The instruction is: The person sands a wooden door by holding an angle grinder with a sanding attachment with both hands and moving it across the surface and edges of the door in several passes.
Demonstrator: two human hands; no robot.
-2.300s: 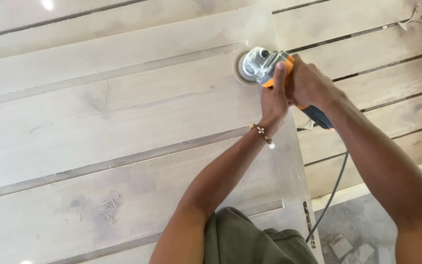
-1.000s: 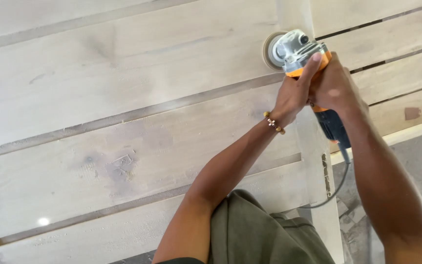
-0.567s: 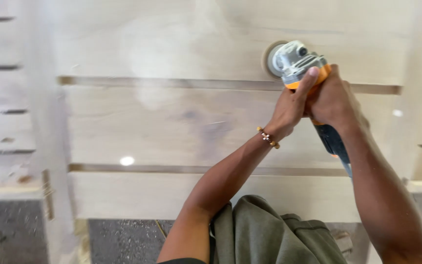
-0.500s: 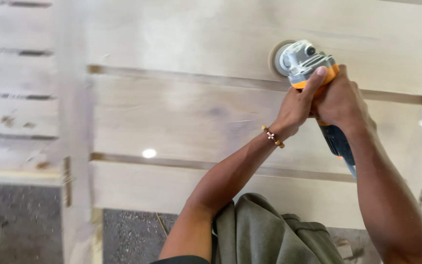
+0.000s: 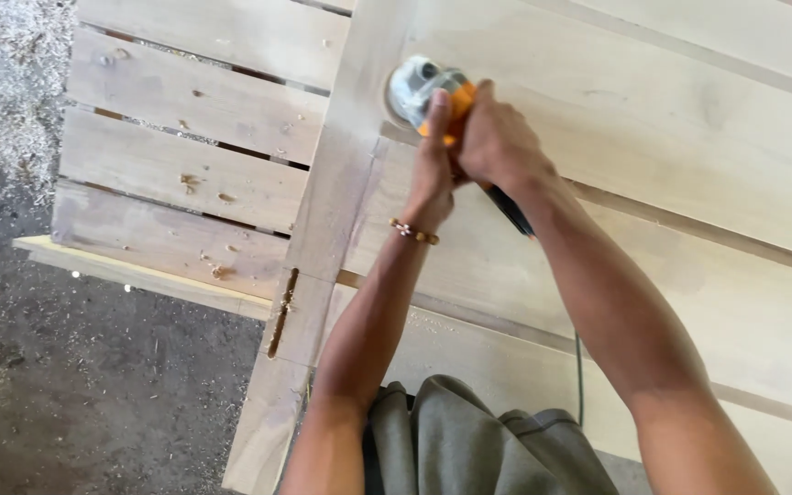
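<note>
An angle grinder with a grey metal head and orange body rests its sanding disc on a pale wooden panel, close to the upright stile. My left hand wraps the front of the grinder, index finger stretched along the orange housing; a beaded bracelet sits on that wrist. My right hand grips the rear handle, whose dark end pokes out below it. The grinder's black cord drops down past my right forearm.
To the left of the stile are several slatted boards with gaps and wood chips. A dusty grey floor with sawdust lies lower left. My olive-green clothing fills the bottom centre. A dark slot is cut in the stile.
The grinder and both hands have travelled left across the panel to the stile beside the slatted boards, and the view has swung with them. Both hands kept their grip.
</note>
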